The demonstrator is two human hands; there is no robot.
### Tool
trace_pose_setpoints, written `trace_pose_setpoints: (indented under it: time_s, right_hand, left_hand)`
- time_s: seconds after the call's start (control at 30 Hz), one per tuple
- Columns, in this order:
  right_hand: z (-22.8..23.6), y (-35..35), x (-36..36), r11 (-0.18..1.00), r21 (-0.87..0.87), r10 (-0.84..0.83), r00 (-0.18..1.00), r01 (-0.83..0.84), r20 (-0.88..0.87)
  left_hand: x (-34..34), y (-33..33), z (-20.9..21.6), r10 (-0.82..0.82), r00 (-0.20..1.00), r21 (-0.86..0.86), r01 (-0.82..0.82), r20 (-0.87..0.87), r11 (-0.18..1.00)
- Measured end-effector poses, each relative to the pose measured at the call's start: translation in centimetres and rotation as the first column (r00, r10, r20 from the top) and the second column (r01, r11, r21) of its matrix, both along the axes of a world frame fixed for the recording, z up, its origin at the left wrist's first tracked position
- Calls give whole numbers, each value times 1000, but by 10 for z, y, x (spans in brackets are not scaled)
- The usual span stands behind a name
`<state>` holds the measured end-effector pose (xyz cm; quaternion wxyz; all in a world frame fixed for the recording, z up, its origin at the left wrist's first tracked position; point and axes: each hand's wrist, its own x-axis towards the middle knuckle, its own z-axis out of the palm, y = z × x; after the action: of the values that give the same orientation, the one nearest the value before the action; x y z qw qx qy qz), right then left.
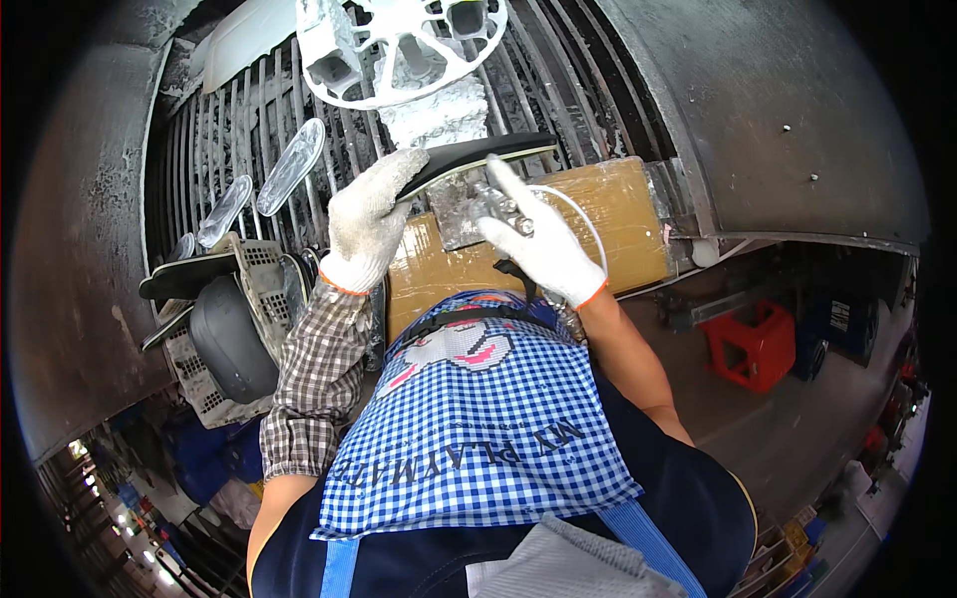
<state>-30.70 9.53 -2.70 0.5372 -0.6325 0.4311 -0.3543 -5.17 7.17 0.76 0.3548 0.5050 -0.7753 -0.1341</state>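
My left hand (371,214), in a white knit glove, is closed on the left end of a black shoe sole (478,149) with a pale lower edge. The sole is held roughly level above a box wrapped in brown tape (618,209). My right hand (543,239), also gloved, has its index finger stretched up to the sole's edge and its thumb spread apart. Small metal fittings (516,214) show between that thumb and finger; whether the hidden fingers touch them I cannot tell. A white hose (578,211) curves round beside this hand.
Beyond the box, a metal grate (264,110) bears two pale soles (292,166) and a white-coated wheel-shaped stand (409,60). Left, a plastic crate (264,284) holds dark soles. Metal walls (788,110) rise either side. A red stool (753,344) stands lower right.
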Motion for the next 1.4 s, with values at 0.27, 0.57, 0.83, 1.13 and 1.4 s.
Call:
trace_pose_setpoints:
  time_s: [0.27, 0.57, 0.83, 1.13, 1.4]
  right_hand:
    - [9, 2, 1, 993, 118, 9, 992, -24, 130]
    - [-14, -11, -34, 965, 134, -236, 970, 226, 62]
    - [-13, -11, -94, 828, 300, -533, 832, 474, 156]
    - [-17, 2, -92, 817, 69, -575, 798, 572, 180]
    - [-23, 5, -90, 810, 88, -586, 796, 580, 151]
  left_hand:
    - [-6, -3, 7, -40, 999, -122, 42, 17, 992]
    - [3, -4, 11, -79, 996, -16, 78, -46, 997]
    - [11, -20, 85, 229, 512, 399, 250, -828, 882]
    - [84, -142, 147, 110, 481, 168, 80, -870, 982]
    - [106, -189, 142, 181, 539, 274, 97, -823, 957]
